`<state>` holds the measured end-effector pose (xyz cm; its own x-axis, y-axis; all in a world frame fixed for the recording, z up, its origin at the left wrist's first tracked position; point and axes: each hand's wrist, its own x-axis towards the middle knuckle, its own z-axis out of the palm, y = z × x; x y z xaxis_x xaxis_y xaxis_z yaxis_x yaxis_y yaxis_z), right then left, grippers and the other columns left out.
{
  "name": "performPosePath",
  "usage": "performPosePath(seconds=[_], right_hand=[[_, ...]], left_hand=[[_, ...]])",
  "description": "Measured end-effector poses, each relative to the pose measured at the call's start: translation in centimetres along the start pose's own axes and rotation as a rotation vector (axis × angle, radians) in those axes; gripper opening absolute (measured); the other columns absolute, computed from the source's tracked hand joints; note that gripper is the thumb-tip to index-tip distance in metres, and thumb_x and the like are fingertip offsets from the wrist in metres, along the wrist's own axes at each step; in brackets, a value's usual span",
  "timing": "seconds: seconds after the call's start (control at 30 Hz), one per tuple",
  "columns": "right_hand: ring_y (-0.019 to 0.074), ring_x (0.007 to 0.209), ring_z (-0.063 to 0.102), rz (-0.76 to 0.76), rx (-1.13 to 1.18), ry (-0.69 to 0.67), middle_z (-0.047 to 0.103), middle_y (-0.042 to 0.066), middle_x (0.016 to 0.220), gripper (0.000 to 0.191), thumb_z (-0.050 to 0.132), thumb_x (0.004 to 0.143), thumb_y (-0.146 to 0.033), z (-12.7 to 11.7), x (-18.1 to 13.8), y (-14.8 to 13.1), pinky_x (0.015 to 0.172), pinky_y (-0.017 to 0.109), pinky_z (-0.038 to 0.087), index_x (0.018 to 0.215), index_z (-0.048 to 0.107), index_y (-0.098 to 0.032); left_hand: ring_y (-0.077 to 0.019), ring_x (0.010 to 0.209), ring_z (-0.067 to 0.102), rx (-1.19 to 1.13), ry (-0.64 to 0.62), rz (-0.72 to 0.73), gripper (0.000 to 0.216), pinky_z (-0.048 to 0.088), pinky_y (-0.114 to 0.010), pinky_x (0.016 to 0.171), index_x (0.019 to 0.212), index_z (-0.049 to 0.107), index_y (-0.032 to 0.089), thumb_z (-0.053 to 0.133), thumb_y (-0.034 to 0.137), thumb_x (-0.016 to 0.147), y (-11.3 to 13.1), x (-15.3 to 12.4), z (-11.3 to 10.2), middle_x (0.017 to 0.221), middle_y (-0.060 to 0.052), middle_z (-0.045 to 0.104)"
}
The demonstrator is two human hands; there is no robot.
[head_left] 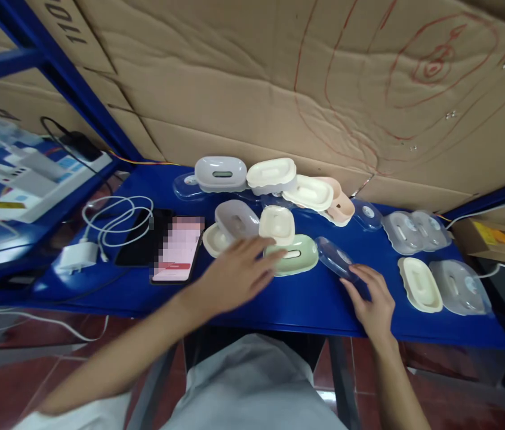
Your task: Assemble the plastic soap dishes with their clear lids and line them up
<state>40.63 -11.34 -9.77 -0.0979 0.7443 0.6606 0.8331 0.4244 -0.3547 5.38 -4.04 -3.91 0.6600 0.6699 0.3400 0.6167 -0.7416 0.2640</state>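
My left hand (234, 276) reaches forward over the blue table (297, 304), fingers stretched out, fingertips touching a pale green soap dish (297, 255). A cream dish (276, 224) and a grey dish (236, 218) lie just beyond it. My right hand (371, 298) holds the near end of a clear plastic lid (335, 258), which is tilted off the table surface. Several more soap dishes, white (271, 174), grey (221, 173) and pink (341, 208), are piled at the back against the cardboard.
A phone with a lit screen (178, 249) and a dark phone (141, 239) lie left of the dishes, beside a white charger and cable (100, 230). More clear lids (416, 230) and a cream dish (419, 284) sit at right. A cardboard wall (279, 77) backs the table.
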Motion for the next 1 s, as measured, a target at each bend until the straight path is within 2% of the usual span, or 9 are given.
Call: performPosePath(seconds=[0.1,0.27,0.37,0.43,0.57,0.67,0.77,0.9,1.0], right_hand=[[0.0353,0.112,0.074,0.137,0.011,-0.009,0.074,0.010,0.121,0.039,0.077,0.097,-0.030,0.0,-1.2,-0.7,0.093,0.059,0.066,0.135,0.070,-0.035],[0.0336,0.119,0.073,0.088,0.168,-0.114,0.073,0.009,0.123,0.040,0.075,0.098,-0.024,0.5,-1.1,-4.4,0.101,0.059,0.066,0.136,0.068,-0.035],[0.0316,0.122,0.074,-0.009,0.251,-0.225,0.072,0.008,0.122,0.048,0.072,0.099,-0.019,1.3,-1.5,-6.7,0.112,0.059,0.063,0.143,0.065,-0.036],[0.0311,0.123,0.073,-0.050,0.273,-0.289,0.071,0.008,0.122,0.054,0.069,0.100,-0.019,2.0,-2.0,-7.8,0.115,0.058,0.061,0.149,0.061,-0.038],[0.0366,0.136,0.066,-0.095,0.217,-0.369,0.068,0.013,0.131,0.070,0.072,0.101,-0.028,3.0,-2.8,-9.1,0.117,0.063,0.057,0.165,0.045,-0.037],[0.0447,0.153,0.049,-0.091,0.111,-0.389,0.058,0.018,0.154,0.083,0.074,0.100,-0.037,3.5,-2.8,-9.4,0.120,0.077,0.047,0.172,0.033,-0.035],[0.0440,0.162,0.034,-0.126,0.091,-0.438,0.050,0.014,0.166,0.082,0.070,0.101,-0.027,3.8,-2.7,-9.7,0.119,0.077,0.049,0.172,0.031,-0.037],[0.0411,0.161,0.038,-0.145,0.112,-0.434,0.052,0.010,0.166,0.082,0.069,0.101,-0.021,4.0,-2.6,-9.8,0.118,0.072,0.054,0.171,0.032,-0.040],[0.0420,0.159,0.042,-0.142,0.096,-0.404,0.053,0.012,0.165,0.084,0.072,0.099,-0.020,4.2,-2.7,-9.9,0.117,0.071,0.055,0.171,0.035,-0.038]], left_hand=[[-0.0367,0.138,0.063,-0.014,-0.022,-0.013,0.038,0.060,-0.055,0.109,0.142,0.064,0.024,0.060,0.039,0.108,3.3,-2.9,2.4,0.148,-0.016,0.065],[-0.0302,0.130,0.068,-0.178,0.080,-0.126,0.018,0.065,-0.048,0.107,0.119,0.072,0.025,0.060,0.030,0.108,3.4,-5.3,4.4,0.127,-0.012,0.072],[-0.0279,0.118,0.075,-0.239,0.133,-0.180,0.024,0.069,-0.045,0.097,0.129,0.069,0.028,0.063,0.032,0.106,2.9,-6.8,4.6,0.130,-0.013,0.070],[-0.0297,0.122,0.074,-0.244,0.148,-0.183,0.040,0.069,-0.047,0.099,0.144,0.061,0.031,0.067,0.034,0.104,2.7,-7.5,4.6,0.142,-0.015,0.065],[-0.0351,0.148,0.058,-0.219,0.118,-0.112,0.059,0.061,-0.054,0.113,0.159,0.047,0.035,0.067,0.029,0.104,2.3,-7.6,4.6,0.162,-0.017,0.051],[-0.0334,0.148,0.058,-0.232,0.066,-0.092,0.051,0.060,-0.054,0.116,0.156,0.050,0.034,0.063,0.029,0.106,2.0,-7.4,4.6,0.161,-0.017,0.053],[-0.0325,0.147,0.059,-0.268,0.085,-0.128,0.038,0.061,-0.051,0.115,0.145,0.059,0.030,0.063,0.029,0.107,1.8,-7.4,4.7,0.159,-0.018,0.053],[-0.0332,0.154,0.052,-0.347,0.050,-0.167,0.034,0.059,-0.050,0.117,0.140,0.060,0.028,0.064,0.031,0.106,1.8,-7.4,4.7,0.173,-0.018,0.037],[-0.0321,0.157,0.048,-0.387,0.013,-0.195,0.046,0.056,-0.053,0.121,0.152,0.053,0.032,0.064,0.033,0.107,1.8,-7.1,4.6,0.173,-0.015,0.038]])
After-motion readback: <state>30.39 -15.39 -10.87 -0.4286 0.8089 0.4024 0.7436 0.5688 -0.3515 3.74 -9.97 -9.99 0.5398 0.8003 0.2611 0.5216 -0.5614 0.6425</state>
